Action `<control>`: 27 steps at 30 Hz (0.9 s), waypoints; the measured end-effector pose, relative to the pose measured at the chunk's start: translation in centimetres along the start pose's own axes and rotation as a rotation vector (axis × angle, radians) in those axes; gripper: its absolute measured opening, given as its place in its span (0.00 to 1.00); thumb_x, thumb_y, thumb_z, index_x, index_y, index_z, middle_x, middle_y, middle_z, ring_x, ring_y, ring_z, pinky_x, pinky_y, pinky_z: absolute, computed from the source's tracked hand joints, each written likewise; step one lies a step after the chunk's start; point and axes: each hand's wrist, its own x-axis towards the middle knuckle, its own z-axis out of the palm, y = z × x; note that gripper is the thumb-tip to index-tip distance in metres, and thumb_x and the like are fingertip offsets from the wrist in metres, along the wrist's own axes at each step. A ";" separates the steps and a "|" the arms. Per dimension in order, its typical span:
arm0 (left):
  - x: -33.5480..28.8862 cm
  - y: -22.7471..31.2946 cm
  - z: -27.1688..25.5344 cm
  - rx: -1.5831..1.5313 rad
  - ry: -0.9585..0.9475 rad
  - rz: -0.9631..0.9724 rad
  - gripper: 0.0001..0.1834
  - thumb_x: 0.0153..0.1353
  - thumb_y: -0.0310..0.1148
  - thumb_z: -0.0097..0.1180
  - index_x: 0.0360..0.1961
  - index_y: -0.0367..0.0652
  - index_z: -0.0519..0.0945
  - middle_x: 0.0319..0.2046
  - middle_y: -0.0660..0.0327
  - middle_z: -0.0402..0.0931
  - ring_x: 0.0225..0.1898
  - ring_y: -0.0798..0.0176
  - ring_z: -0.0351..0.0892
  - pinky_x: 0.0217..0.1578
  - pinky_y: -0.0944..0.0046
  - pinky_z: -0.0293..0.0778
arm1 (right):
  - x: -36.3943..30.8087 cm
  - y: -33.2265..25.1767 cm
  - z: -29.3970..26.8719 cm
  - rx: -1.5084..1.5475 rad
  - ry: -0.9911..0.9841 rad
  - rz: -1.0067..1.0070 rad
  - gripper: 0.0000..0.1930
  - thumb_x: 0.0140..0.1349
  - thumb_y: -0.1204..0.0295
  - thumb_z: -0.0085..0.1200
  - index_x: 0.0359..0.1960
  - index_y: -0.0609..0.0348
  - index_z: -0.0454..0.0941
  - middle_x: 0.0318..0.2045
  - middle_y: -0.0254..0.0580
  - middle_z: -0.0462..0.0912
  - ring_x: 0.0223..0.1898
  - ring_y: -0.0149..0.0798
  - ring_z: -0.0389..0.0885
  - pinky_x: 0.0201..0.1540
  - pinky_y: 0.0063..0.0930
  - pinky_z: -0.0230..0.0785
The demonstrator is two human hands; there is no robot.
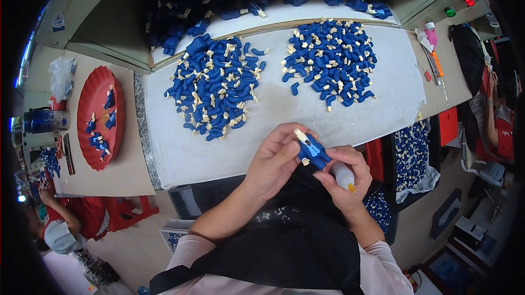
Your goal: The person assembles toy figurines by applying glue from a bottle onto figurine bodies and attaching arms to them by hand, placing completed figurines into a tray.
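The left hand [279, 154] is closed in a pinch, fingers and thumb around a small blue figure [315, 152] with a cream top end and a pale blue front. The figure is lifted at the near edge of the white counter [284, 117], above the lap. The right hand [350, 172] is curled: its fingertips meet the figure's lower end while a bottle [343, 175] sits within the same grip, its amber tip pointing down and away from the figure.

That doubled grip looks like the weakest point. If the right fingers tighten to steady the figure, they could squeeze the bottle too, and whatever it contains might drip onto the wrist or the black apron [295, 224]. If they loosen instead, the bottle could slide out. Whether the tip is wet is too small to tell.

The figure could also twist or slip if the left thumb presses off-centre; being over the edge, it might drop to the lap or the floor rather than land on the counter. Reaching forward with the bottle in hand might brush the left pile [216, 90] or the right pile [333, 59] of bent blue arms with cream ends, scattering loose pieces, since those at the fringes have nothing holding them.
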 end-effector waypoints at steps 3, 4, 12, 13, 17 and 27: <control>-0.2 0.4 0.4 -0.025 0.042 -0.065 0.17 0.57 0.32 0.47 0.48 0.41 0.65 0.44 0.56 0.68 0.46 0.64 0.67 0.47 0.65 0.63 | 0.1 0.1 0.2 -0.028 0.024 -0.036 0.17 0.39 0.82 0.62 0.35 0.62 0.73 0.29 0.44 0.75 0.22 0.30 0.74 0.23 0.18 0.65; -0.3 0.8 0.8 -0.059 0.092 -0.129 0.18 0.57 0.32 0.47 0.50 0.42 0.64 0.44 0.55 0.68 0.46 0.64 0.67 0.47 0.66 0.63 | 0.1 0.1 0.4 -0.154 0.023 -0.126 0.17 0.39 0.82 0.62 0.34 0.61 0.73 0.28 0.44 0.75 0.22 0.32 0.75 0.23 0.19 0.66; -1.1 1.4 1.4 0.188 0.153 -0.054 0.17 0.58 0.30 0.44 0.50 0.40 0.64 0.42 0.55 0.69 0.44 0.64 0.69 0.46 0.66 0.65 | 0.5 0.5 1.4 -0.365 -0.085 -0.334 0.18 0.37 0.79 0.62 0.34 0.59 0.75 0.27 0.42 0.75 0.24 0.38 0.76 0.24 0.22 0.68; -1.2 1.6 1.0 0.122 0.177 -0.026 0.17 0.58 0.29 0.44 0.49 0.40 0.64 0.41 0.55 0.69 0.44 0.64 0.69 0.46 0.66 0.65 | 0.5 0.2 1.3 -0.316 -0.141 -0.283 0.18 0.39 0.81 0.61 0.36 0.59 0.73 0.29 0.44 0.74 0.24 0.35 0.73 0.24 0.20 0.67; -1.2 3.6 0.7 0.161 0.183 -0.001 0.14 0.57 0.28 0.45 0.46 0.40 0.66 0.40 0.57 0.70 0.42 0.66 0.69 0.45 0.67 0.64 | 0.4 -0.1 0.3 -0.273 0.014 -0.155 0.14 0.41 0.80 0.60 0.33 0.61 0.75 0.27 0.44 0.75 0.21 0.30 0.72 0.23 0.19 0.65; 2.3 2.2 3.0 0.396 0.119 0.058 0.17 0.55 0.33 0.50 0.44 0.37 0.67 0.35 0.58 0.70 0.31 0.68 0.70 0.32 0.72 0.66 | -3.6 -0.5 -2.5 -0.301 0.236 -0.047 0.08 0.50 0.76 0.54 0.33 0.61 0.74 0.29 0.42 0.75 0.33 0.37 0.74 0.35 0.25 0.66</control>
